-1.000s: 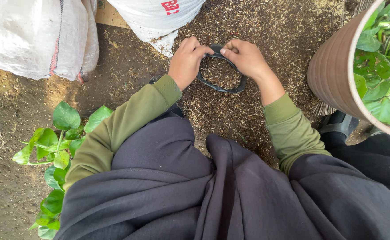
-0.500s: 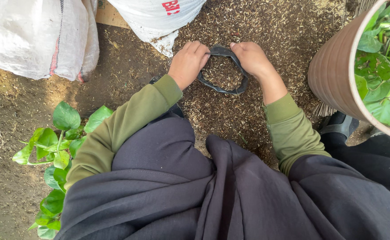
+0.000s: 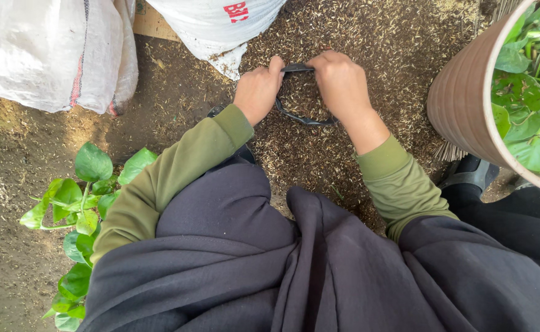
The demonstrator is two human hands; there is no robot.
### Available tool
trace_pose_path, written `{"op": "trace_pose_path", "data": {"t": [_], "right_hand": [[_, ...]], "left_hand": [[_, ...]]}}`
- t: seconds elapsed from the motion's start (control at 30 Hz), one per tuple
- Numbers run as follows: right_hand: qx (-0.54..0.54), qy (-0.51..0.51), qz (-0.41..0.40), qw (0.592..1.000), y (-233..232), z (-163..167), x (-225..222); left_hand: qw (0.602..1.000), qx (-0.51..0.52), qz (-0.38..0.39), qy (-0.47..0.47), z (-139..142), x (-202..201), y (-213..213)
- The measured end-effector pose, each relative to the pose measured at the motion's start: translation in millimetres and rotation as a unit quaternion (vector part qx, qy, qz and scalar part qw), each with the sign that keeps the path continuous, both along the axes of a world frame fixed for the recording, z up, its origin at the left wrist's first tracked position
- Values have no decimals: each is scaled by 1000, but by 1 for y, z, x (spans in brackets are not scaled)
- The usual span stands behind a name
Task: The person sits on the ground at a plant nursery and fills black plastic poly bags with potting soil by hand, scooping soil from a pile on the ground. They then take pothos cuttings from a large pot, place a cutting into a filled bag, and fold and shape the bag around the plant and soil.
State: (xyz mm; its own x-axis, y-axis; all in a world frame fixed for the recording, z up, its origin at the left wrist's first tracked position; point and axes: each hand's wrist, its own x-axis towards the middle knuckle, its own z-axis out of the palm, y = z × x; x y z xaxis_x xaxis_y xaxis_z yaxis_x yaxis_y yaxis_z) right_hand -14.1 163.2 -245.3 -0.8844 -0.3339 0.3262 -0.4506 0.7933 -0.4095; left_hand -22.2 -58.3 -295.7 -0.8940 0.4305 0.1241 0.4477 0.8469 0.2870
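Two hands hold one small black bag [image 3: 303, 117] by its rim, and it sits right between them on the ground. The left hand [image 3: 259, 89] pinches the left side of the rim. The right hand [image 3: 342, 83] pinches the top right side, fingers curled over the edge. Both grips are closed on the bag, pulling its mouth open.

That mouth makes a loop — a little wider from side to side than from front to back. It faces up. Neither hand is nearer; each has its own side. The bag lies straight ahead of the person, just past the knees.

It looks thin, soft and floppy, like plastic. Inside is the same stuff as all around it: a brown mix [image 3: 374, 37] of husks and soil — dry, loose and crumbly. How full the bag is I cannot tell.

Sleeves are green, and a dark cloth [image 3: 319, 270] covers the lap.

Beyond the hands lie two white sacks. One sack [image 3: 48, 49] is at the far left, woven and bulging. The other sack [image 3: 214, 24] almost reaches the left hand. A brown ribbed pot [image 3: 466, 104] stands to the right, near the right arm, with green leaves in it. A leafy plant [image 3: 79, 203] lies on the bare dirt to the left, well apart from the bag.
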Motion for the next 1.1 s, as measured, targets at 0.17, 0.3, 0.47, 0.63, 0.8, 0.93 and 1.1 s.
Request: {"op": "trace_pose_path", "data": {"t": [0.17, 0.3, 0.47, 0.63, 0.8, 0.93, 1.1], "right_hand": [[19, -23, -42, 999, 19, -17, -9], [-8, -68, -67, 995, 25, -14, -12], [-150, -161, -80, 972, 32, -12, -18], [30, -206, -133, 969, 54, -25, -28], [265, -243, -145, 922, 34, -60, -22], [142, -223, -178, 948, 31, -75, -4], [101, -130, -152, 975, 47, -72, -9]], "left_hand": [[1000, -12, 3, -12, 12, 1, 2], [994, -37, 33, -99, 25, 2, 5], [998, 33, -32, -31, 36, 9, 4], [994, 47, -99, 22, 38, 18, 10], [993, 45, -105, -3, 35, 18, 11], [991, 40, -124, -6, 35, 20, 12], [990, 38, -134, -33, 40, 20, 13]]}}
